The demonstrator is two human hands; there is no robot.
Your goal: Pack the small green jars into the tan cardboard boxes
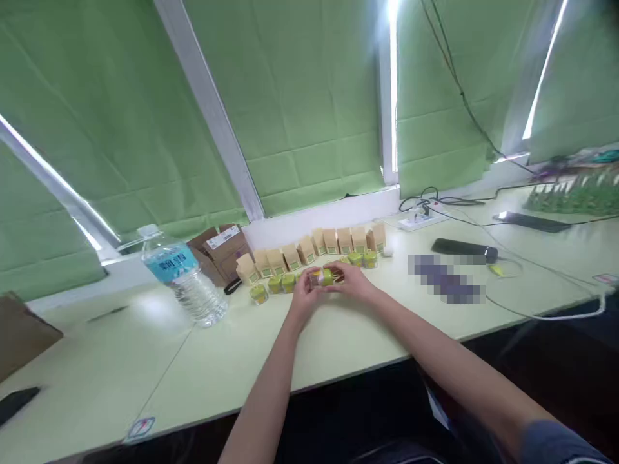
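1 green-topped container (327, 277) in the grasp of left hand (305, 290) and right hand (353, 282), near upright paper bags (306, 250)

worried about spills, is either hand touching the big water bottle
No, the left hand and right hand are on a small green container; the water bottle stands apart, further left.

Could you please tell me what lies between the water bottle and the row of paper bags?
In the head view, a cardboard box and a black strap-like item show there.
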